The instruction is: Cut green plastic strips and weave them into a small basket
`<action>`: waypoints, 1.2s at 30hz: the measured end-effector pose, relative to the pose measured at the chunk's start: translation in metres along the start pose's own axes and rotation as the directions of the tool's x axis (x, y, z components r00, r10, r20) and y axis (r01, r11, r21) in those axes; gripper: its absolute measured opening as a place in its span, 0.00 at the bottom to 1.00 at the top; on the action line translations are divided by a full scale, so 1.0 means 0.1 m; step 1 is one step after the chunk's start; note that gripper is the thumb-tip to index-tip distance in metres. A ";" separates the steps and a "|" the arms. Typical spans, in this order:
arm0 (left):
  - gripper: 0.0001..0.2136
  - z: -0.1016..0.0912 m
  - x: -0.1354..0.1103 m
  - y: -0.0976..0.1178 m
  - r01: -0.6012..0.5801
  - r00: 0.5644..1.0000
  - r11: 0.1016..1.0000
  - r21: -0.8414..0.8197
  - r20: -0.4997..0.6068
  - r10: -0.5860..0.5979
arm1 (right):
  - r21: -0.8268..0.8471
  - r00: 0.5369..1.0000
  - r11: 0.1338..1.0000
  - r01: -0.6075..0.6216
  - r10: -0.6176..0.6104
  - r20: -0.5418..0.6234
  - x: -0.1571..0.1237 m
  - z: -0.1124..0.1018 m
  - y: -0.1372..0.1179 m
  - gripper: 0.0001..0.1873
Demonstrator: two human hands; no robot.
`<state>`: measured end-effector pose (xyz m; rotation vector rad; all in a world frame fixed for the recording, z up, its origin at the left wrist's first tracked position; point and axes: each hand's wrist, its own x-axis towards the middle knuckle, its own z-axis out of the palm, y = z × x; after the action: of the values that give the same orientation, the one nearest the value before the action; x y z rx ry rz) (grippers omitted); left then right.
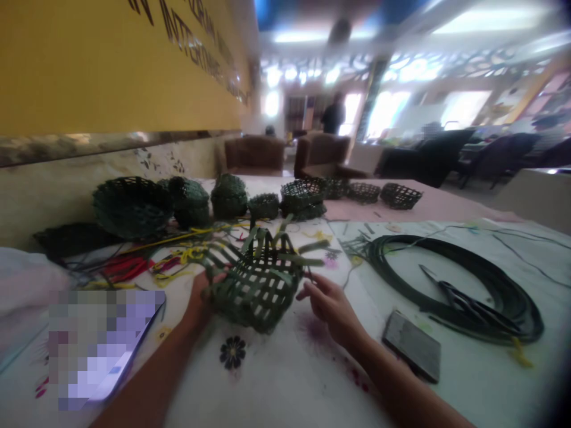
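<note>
A half-woven dark green basket (256, 291), made of flat strips, is tilted above the table in front of me. Loose strip ends stick out from its upper edge and to the right. My left hand (203, 297) grips the basket's left side, its fingers partly hidden behind the weave. At the right side, my right hand (328, 300) has bent fingers close together around a strip end by the basket's edge; blur softens the fingertips.
Several finished green baskets (131, 208) line the back. Right of me lie a coil of dark strip (388, 255) with pliers (464, 300) on it and a grey flat block (413, 345). A phone or tablet (111, 351) lies left, near red and yellow strips (127, 267).
</note>
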<state>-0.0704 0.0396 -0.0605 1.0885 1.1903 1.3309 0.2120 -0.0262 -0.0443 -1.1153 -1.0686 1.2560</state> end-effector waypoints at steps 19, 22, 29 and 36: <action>0.23 0.34 -0.23 0.19 0.022 0.986 0.989 -0.143 0.167 0.002 | 0.249 0.980 0.948 -0.199 0.197 0.031 0.11 -0.15 0.13 0.22; 0.27 0.34 -0.23 0.17 -0.002 0.983 0.992 -0.128 0.180 0.025 | 0.260 0.966 0.931 -0.255 0.235 0.105 0.15 -0.19 0.16 0.19; 0.25 0.33 -0.21 0.11 -0.139 0.967 0.988 -0.073 0.204 0.151 | 0.276 0.946 0.908 -0.316 0.281 0.160 0.16 -0.22 0.14 0.19; 0.25 0.35 -0.26 0.14 -0.197 0.958 0.979 -0.057 0.203 0.205 | 0.278 0.940 0.900 -0.336 0.303 0.155 0.18 -0.24 0.15 0.18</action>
<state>-0.0345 0.0166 -0.0433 1.3159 0.9171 1.3487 0.2340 -0.0087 -0.0632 -1.0201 -0.7536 1.6965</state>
